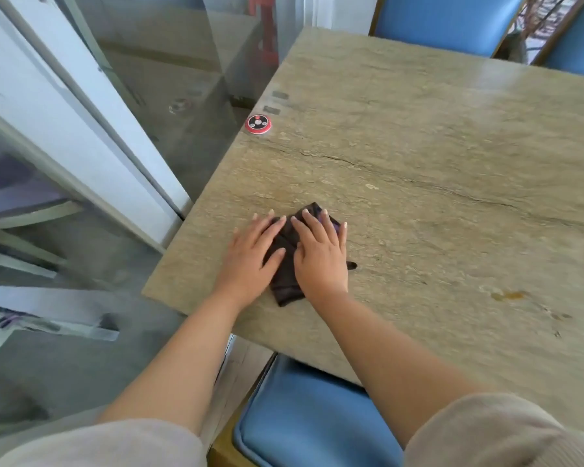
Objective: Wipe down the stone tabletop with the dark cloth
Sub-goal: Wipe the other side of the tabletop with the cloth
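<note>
A dark folded cloth (285,281) lies flat on the beige stone tabletop (435,156), near its front left corner. My left hand (250,261) presses on the cloth's left part with straight, spread fingers, some of them reaching past the cloth onto the stone. My right hand (321,254) lies flat on the cloth's right part, fingers straight and pointing away from me. Both hands cover most of the cloth; only its middle strip, near end and far corner show.
A round red and black call button (258,124) sits at the table's left edge, with two grey stickers (275,102) beyond it. A brownish stain (506,294) marks the stone to the right. Blue chairs stand near me (311,416) and at the far side (445,21). Glass panels run along the left.
</note>
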Demonstrator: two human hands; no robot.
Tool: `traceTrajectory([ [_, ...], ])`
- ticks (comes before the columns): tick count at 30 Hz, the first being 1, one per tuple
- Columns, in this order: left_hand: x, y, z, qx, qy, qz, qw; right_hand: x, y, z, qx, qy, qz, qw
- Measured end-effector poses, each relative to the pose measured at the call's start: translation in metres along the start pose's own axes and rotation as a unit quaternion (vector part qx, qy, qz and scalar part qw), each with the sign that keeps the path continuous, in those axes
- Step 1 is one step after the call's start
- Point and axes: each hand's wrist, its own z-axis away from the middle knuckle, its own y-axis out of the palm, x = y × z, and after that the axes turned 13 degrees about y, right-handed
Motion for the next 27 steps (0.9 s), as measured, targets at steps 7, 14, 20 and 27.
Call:
traceTrajectory([
  [7,0.045,-0.022,0.046,0.024,-0.252,-0.080,0.964,0.000,0.018,-0.019,0.061,-0.207,0.231,0.949],
  [14,0.060,-0.024,0.043,0.080,-0.259,-0.009,0.963,0.052,0.038,-0.102,0.027,0.043,0.178,0.983],
  [20,0.059,-0.032,0.046,-0.068,-0.260,0.159,0.950,0.089,0.062,-0.051,0.077,-0.186,0.213,0.956],
  [27,0.059,-0.035,0.046,-0.082,-0.263,0.191,0.942,0.005,0.022,-0.030,0.127,-0.439,0.233,0.859],
])
